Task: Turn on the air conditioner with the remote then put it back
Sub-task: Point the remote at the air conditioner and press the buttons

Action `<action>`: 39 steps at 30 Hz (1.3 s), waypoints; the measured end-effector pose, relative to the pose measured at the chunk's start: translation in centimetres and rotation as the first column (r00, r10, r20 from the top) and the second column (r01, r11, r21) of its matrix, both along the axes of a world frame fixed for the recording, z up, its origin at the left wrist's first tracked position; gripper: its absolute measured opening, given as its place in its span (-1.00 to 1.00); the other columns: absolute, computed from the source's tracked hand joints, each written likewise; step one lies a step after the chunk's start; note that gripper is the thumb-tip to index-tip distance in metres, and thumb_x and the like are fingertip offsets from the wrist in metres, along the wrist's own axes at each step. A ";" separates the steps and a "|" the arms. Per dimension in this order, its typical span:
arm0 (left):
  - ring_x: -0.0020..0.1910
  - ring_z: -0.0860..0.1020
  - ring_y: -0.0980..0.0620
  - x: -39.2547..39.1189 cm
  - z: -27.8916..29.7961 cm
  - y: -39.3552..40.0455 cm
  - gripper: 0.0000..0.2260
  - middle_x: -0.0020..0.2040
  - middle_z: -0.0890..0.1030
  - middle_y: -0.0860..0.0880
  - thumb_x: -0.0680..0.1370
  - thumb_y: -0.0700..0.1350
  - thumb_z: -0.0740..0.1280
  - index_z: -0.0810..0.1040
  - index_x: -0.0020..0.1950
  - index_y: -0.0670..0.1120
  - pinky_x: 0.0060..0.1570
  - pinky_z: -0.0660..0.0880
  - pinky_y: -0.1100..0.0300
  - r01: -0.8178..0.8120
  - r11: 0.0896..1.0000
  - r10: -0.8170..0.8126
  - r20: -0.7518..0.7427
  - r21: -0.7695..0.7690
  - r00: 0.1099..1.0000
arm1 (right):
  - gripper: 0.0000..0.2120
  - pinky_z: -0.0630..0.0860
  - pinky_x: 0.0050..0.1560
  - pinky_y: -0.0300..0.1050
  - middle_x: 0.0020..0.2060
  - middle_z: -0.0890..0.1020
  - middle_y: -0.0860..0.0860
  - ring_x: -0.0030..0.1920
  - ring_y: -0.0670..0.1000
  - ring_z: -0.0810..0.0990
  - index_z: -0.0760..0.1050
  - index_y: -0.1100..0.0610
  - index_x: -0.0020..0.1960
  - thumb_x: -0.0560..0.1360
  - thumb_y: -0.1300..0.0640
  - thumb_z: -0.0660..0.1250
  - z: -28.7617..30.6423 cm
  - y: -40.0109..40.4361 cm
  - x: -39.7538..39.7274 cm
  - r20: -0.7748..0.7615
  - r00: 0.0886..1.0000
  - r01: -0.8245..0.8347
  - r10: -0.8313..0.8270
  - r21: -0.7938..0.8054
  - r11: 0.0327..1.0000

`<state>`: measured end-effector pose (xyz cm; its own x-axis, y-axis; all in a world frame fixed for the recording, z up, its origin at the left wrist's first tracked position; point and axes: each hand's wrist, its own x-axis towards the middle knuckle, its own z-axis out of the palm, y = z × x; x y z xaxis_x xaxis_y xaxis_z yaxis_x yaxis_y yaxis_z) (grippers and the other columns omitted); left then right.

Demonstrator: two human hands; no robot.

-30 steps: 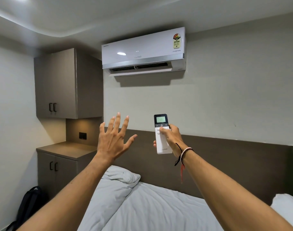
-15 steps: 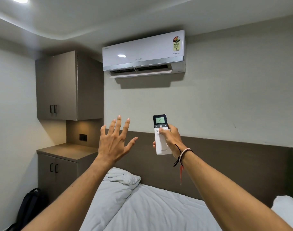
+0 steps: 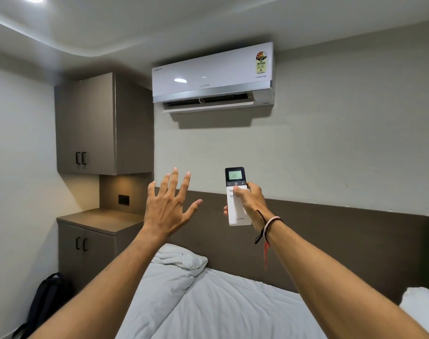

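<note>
Right hand (image 3: 251, 201) is gripping the remote (image 3: 236, 196) below the air conditioner (image 3: 212, 77), fingers wrapping its lower body, thumb resting on the btns. Left hand (image 3: 168, 206) is hovering w/ fingers splayed wide, holding nothing. Remote is looking light, rigid, smooth plastic, prob slippery; mid-body hold suiting it best.

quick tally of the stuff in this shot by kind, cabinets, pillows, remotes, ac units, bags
cabinets: 2, upper cabinet and lower cabinet
pillows: 2, left pillow and right pillow
remotes: 1, remote in the right hand
ac units: 1, air conditioner
bags: 1, backpack
total: 7
</note>
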<state>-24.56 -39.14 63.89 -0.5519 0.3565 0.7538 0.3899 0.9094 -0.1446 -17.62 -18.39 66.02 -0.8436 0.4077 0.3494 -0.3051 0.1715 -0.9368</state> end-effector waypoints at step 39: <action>0.55 0.31 -0.21 -0.2 -0.4 -0.3 -0.23 0.62 0.24 -0.22 0.54 0.40 -0.18 0.13 0.64 -0.01 0.39 0.36 -0.30 -0.015 1.000 0.015 0.019 -0.002 1.000 | -0.73 0.66 0.01 0.36 0.10 0.67 0.32 -0.03 0.42 0.72 0.37 0.19 0.18 0.69 0.00 0.07 0.6 -0.9 -0.4 0.103 0.992 0.071 -0.067 -0.041 0.997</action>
